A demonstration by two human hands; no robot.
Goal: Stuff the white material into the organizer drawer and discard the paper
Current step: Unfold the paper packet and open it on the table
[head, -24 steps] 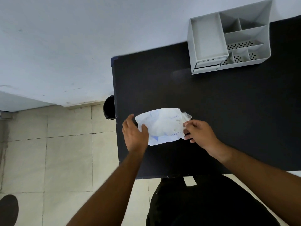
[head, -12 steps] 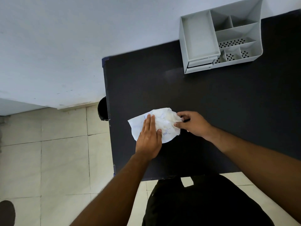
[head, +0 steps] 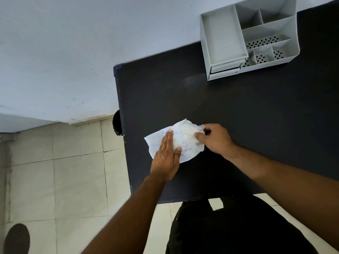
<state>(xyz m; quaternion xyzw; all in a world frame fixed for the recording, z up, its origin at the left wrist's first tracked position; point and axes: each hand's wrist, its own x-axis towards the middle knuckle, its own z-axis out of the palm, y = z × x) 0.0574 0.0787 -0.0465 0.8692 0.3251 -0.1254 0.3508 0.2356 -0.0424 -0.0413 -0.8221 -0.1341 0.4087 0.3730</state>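
Pinning the paper packet [head: 185, 143] flat w/ your left hand [head: 166, 158], palm down, fingers straight and together over its left half, thumb on the printed part; hand's open, not gripping, just weight so the packet can't slide on the dark bench [head: 238, 116]. Your right hand [head: 214, 139] is curled at the packet's right end, thumb and fingers pinched on the crinkled edge where the white material [head: 184, 131] bulges inside; looks like you're working the wrapper open or getting hold of the stuffing, can't tell which, since fingertips hide the opening. Packet sits near the bench's front-left corner, close to you, so both hands reach w/o stretching. Organizer [head: 249, 37] is well apart at the back of the bench by the wall, upright, open compartments up top. Its drawers [head: 224, 69] at lower left look pushed in, so prob. one needs pulling out before anything goes in. Nothing's stuffed yet, paper not discarded, so task's at an early step imo. Risk: pull too hard on the right and thin paper rips or material spills on the bench; keep the left pressing down. No bin clearly visible; dark round thing [head: 116, 123] by the bench edge could be one, unsure.
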